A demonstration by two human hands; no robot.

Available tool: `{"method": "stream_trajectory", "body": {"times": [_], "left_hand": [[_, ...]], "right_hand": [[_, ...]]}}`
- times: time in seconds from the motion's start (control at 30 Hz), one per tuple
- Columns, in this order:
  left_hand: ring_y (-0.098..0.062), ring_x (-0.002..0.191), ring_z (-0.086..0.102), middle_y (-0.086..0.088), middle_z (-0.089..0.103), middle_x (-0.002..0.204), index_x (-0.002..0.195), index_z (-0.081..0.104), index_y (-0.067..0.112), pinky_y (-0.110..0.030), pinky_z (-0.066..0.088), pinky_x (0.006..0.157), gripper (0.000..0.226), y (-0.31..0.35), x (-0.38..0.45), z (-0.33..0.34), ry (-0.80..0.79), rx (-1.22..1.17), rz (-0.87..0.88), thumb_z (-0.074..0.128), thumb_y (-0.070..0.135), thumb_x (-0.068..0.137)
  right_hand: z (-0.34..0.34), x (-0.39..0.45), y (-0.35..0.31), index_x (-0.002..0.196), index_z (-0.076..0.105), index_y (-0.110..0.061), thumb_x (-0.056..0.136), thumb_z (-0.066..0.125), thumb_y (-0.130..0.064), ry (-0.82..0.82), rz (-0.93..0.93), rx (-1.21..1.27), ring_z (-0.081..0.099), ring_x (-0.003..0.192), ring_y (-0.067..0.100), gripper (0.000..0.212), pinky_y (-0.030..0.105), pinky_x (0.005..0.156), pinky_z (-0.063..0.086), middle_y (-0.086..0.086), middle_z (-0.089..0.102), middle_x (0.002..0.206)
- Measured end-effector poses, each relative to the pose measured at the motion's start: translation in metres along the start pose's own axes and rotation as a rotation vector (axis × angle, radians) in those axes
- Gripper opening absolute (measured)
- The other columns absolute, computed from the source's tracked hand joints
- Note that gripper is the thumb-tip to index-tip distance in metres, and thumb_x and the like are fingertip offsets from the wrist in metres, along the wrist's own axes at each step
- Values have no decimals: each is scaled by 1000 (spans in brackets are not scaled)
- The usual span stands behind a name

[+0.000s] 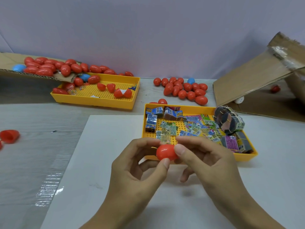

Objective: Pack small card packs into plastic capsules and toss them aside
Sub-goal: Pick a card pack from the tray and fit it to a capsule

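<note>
A red plastic capsule [165, 152] is held between both hands over the white mat, just in front of the near yellow tray [247, 157]. My left hand [137, 169] pinches it from the left with thumb and fingers. My right hand [208, 161] grips its right end with thumb and forefinger. A card pack's edge [164, 138] shows right above the capsule; whether it is in the capsule or in the tray I cannot tell. The tray holds several small colourful card packs [194, 128] and rubber-banded bundles [229, 121].
A second yellow tray [115, 104] at the back left holds open red capsule halves. Closed red capsules [184, 90] lie piled behind the near tray and on a cardboard flap [9, 63] at far left. An open red half [9, 136] lies left. A cardboard box [257, 76] leans right.
</note>
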State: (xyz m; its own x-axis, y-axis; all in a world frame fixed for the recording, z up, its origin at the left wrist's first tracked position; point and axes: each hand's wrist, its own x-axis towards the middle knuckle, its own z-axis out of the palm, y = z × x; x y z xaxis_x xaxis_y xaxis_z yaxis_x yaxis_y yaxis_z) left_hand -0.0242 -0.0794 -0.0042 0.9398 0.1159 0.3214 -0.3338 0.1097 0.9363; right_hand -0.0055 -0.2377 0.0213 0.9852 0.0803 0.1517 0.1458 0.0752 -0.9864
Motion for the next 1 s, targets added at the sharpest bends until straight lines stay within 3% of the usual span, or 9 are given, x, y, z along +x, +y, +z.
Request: {"method": "stream_trajectory", "body": {"times": [0.13, 0.33, 0.47, 0.53, 0.67, 0.77, 0.83, 0.93, 1.0], "left_hand": [[-24, 95, 72, -4, 73, 103, 107, 70, 25, -24, 58, 77, 35, -2, 1, -1, 1, -1, 37, 76, 21, 72], [-26, 101, 69, -2, 71, 103, 104, 73, 26, -22, 58, 77, 30, -2, 3, -2, -17, 61, 82, 78, 24, 74], [-27, 102, 67, 0, 70, 103, 102, 73, 29, -21, 57, 74, 29, -4, 4, -3, 1, 83, 80, 79, 27, 74], [-27, 102, 67, 1, 70, 103, 101, 73, 30, -21, 58, 74, 29, -4, 3, -3, 3, 98, 73, 79, 29, 73], [-25, 101, 69, 3, 70, 103, 101, 72, 31, -22, 58, 76, 29, -3, 2, -2, -19, 89, 76, 78, 28, 73], [-24, 99, 71, 4, 70, 102, 101, 72, 30, -23, 59, 77, 30, -3, 2, 0, -29, 84, 60, 79, 30, 72], [-23, 98, 71, 5, 70, 102, 101, 72, 30, -23, 59, 75, 30, -2, 2, 1, -28, 83, 49, 79, 31, 71], [-23, 99, 71, 7, 70, 101, 100, 72, 30, -23, 59, 75, 30, -2, 1, 1, -33, 88, 41, 80, 31, 71], [-23, 99, 71, 6, 70, 101, 100, 72, 30, -23, 59, 75, 31, -2, 0, 1, -30, 94, 46, 79, 31, 71]], "right_hand": [[-2, -1, 2, 96, 78, -21, 73, 77, -21, -26, -37, -7, 68, 62, 37, 23, 31, 48, 55, 8, 75, 80], [-2, -1, 0, 90, 79, -22, 75, 80, -27, -62, -89, -31, 65, 58, 15, 16, 24, 48, 53, 3, 74, 82], [-24, 14, 2, 94, 76, -21, 82, 76, -24, 188, -411, -651, 56, 65, 14, 13, 14, 60, 42, -9, 64, 78], [-36, 23, 3, 98, 75, -17, 83, 78, -16, 296, -457, -886, 52, 72, 13, 15, 16, 70, 40, -6, 63, 82], [-43, 33, 13, 104, 77, -19, 81, 77, -30, 295, -278, -1119, 41, 99, 13, 25, 33, 87, 37, -2, 67, 103], [-41, 41, 8, 109, 73, -37, 78, 68, -58, 185, 24, -1245, 37, 100, 13, 37, 38, 90, 37, -12, 62, 112], [-41, 47, 0, 108, 69, -46, 73, 67, -65, 123, 176, -1268, 40, 106, 18, 40, 38, 91, 38, -11, 58, 117], [-39, 51, -6, 86, 62, -50, 72, 73, -61, 102, 239, -1253, 42, 110, 22, 21, 38, 89, 37, -10, 55, 113], [-38, 50, -6, 70, 57, -46, 72, 77, -56, 98, 229, -1224, 40, 106, 19, 22, 38, 89, 36, -12, 53, 108]]}}
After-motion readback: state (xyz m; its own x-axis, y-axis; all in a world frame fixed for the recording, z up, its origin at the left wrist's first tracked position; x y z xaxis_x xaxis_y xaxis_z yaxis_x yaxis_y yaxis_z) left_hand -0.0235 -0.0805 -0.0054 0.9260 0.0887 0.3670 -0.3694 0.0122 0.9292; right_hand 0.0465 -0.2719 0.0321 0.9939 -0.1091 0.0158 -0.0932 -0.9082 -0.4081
